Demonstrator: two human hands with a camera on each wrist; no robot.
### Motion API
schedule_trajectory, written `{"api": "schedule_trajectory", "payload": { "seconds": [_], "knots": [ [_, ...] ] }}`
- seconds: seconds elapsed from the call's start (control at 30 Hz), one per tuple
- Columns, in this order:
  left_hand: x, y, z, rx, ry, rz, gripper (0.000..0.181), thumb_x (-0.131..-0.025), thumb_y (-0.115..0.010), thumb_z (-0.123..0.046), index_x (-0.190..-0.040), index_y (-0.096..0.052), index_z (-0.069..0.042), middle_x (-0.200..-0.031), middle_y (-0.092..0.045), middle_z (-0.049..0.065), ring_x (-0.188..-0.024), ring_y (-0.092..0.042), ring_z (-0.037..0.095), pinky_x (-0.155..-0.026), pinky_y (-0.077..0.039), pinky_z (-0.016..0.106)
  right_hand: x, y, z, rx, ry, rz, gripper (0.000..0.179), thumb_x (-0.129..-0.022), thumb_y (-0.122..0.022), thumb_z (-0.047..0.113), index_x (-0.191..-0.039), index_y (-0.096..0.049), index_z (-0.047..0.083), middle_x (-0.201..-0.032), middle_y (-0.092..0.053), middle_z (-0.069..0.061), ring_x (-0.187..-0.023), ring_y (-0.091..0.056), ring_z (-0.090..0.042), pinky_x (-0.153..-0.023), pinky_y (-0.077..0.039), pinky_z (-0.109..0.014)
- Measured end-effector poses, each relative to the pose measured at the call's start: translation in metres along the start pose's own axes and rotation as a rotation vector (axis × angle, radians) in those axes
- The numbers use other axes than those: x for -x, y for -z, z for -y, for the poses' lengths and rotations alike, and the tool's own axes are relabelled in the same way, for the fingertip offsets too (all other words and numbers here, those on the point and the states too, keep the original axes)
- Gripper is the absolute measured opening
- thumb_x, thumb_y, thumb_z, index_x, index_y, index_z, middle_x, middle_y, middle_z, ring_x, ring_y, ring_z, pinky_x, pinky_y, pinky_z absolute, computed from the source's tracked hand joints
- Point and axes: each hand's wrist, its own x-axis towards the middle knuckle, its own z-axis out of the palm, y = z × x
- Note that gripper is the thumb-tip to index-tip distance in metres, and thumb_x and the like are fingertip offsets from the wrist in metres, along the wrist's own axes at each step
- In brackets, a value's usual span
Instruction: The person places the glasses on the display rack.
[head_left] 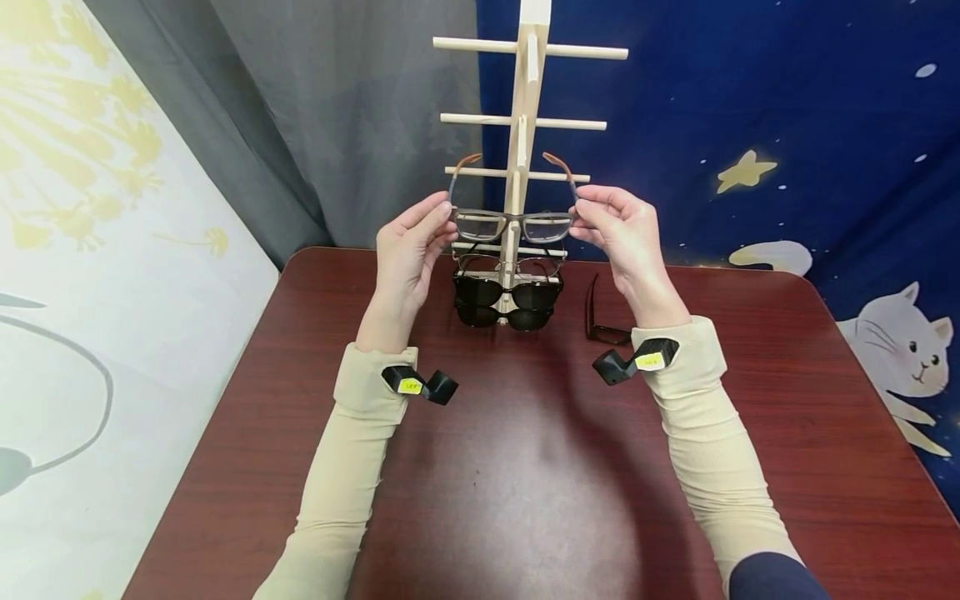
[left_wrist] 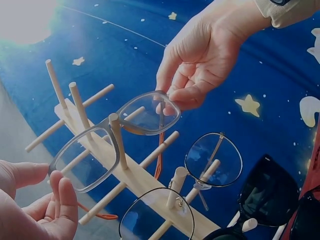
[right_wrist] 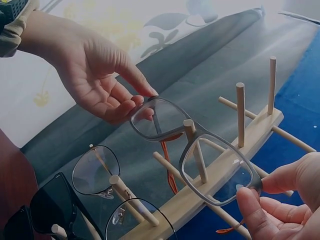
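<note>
Both hands hold one pair of grey-framed eyeglasses [head_left: 551, 227] with orange temple tips, level in front of a wooden display rack [head_left: 527, 104]. My left hand [head_left: 405, 250] pinches the left end of the frame near the hinge. At the opposite end, thumb and fingers of my right hand [head_left: 622, 233] grip the other hinge. The temples are unfolded and reach back past the rack's upright. In the left wrist view the bridge sits right at a forward-pointing peg [left_wrist: 116, 137]. Just below hang thin-rimmed eyeglasses [left_wrist: 214, 160].
Black sunglasses [head_left: 508, 293] hang lower on the rack, with another dark pair [head_left: 504, 318] under them. Dark-framed glasses [head_left: 609, 336] lie on the brown table [head_left: 495, 467] near the right forearm. Bare crossbars [head_left: 585, 52] stick out above. Curtains [head_left: 720, 108] hang behind.
</note>
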Motion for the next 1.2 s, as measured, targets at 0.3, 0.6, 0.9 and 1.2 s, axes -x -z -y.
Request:
{"api": "schedule_trajectory", "payload": {
  "seconds": [0.3, 0.6, 0.9, 1.2],
  "knots": [
    [-0.001, 0.0, 0.0, -0.018, -0.002, -0.008, 0.031, -0.087, -0.058, 0.009, -0.118, -0.055, 0.014, -0.073, -0.068, 0.006, -0.056, -0.061, 0.01, -0.059, -0.054, 0.019, 0.0, 0.001, 0.0, 0.025, 0.001, -0.002, 0.022, -0.086, -0.06, -0.008, -0.107, -0.057, -0.013, -0.075, -0.066, -0.008, -0.059, -0.062, -0.012, -0.062, -0.055, -0.02],
    [0.003, 0.003, 0.0, -0.064, -0.019, 0.011, 0.038, -0.088, -0.059, 0.005, -0.124, -0.051, 0.016, -0.072, -0.067, 0.004, -0.057, -0.061, 0.009, -0.061, -0.054, 0.019, 0.004, 0.003, 0.0, 0.07, 0.016, -0.013, 0.02, -0.087, -0.061, -0.004, -0.106, -0.06, -0.009, -0.074, -0.066, -0.006, -0.062, -0.064, -0.013, -0.064, -0.055, -0.021],
    [0.013, 0.007, 0.003, -0.126, -0.11, 0.015, 0.015, -0.087, -0.061, 0.005, -0.101, -0.064, 0.006, -0.073, -0.067, 0.004, -0.06, -0.061, 0.01, -0.061, -0.053, 0.02, 0.015, 0.012, -0.001, 0.114, 0.047, 0.0, 0.021, -0.087, -0.063, 0.001, -0.106, -0.061, -0.007, -0.076, -0.066, -0.006, -0.064, -0.064, -0.013, -0.066, -0.055, -0.022],
    [0.024, 0.015, 0.015, -0.249, -0.153, 0.018, 0.014, -0.086, -0.062, 0.007, -0.1, -0.062, 0.009, -0.074, -0.068, 0.001, -0.061, -0.062, 0.008, -0.061, -0.054, 0.019, 0.024, 0.023, -0.007, 0.144, 0.06, 0.022, 0.011, -0.087, -0.061, -0.003, -0.096, -0.064, 0.004, -0.076, -0.066, -0.004, -0.066, -0.064, -0.013, -0.065, -0.055, -0.021]
  ]
}}
